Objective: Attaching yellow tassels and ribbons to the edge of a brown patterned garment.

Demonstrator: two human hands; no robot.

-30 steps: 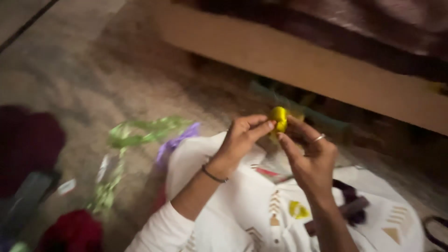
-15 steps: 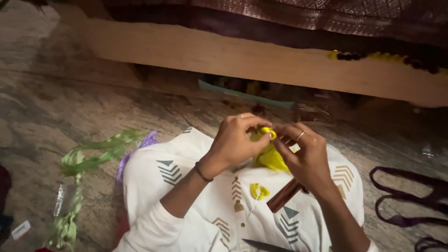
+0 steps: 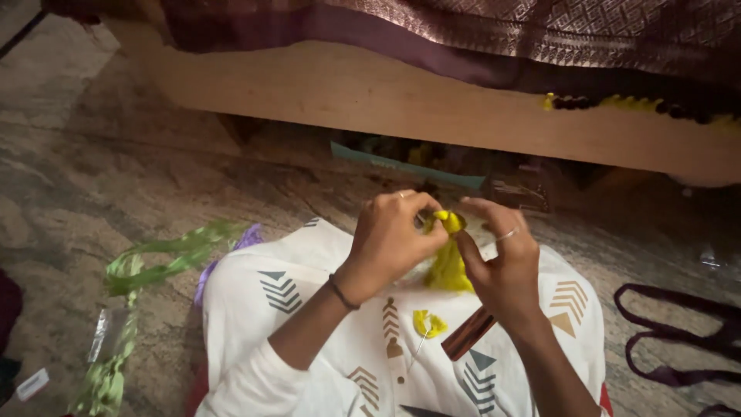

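Observation:
My left hand [image 3: 390, 239] and my right hand [image 3: 500, 259] meet over my lap and both pinch a yellow ribbon piece [image 3: 448, 255]. Its top is folded between the fingertips and its tail hangs down between the hands. A small yellow ribbon flower [image 3: 428, 323] lies on my white patterned garment [image 3: 293, 289], with a thin needle beside it. A dark brown ribbon roll [image 3: 468, 334] rests on the lap just below my right wrist.
Green ribbon [image 3: 147, 262] and a purple ribbon [image 3: 231, 251] lie on the stone floor at left. A dark purple ribbon loop [image 3: 679, 336] lies at right. A wooden bed frame [image 3: 432, 104] with a brown bedcover runs across the top, with clutter beneath it.
The view swung up and steadied on the lap. My hands dropped closer to the lap, and the yellow ribbon fold now stands up between the fingertips.

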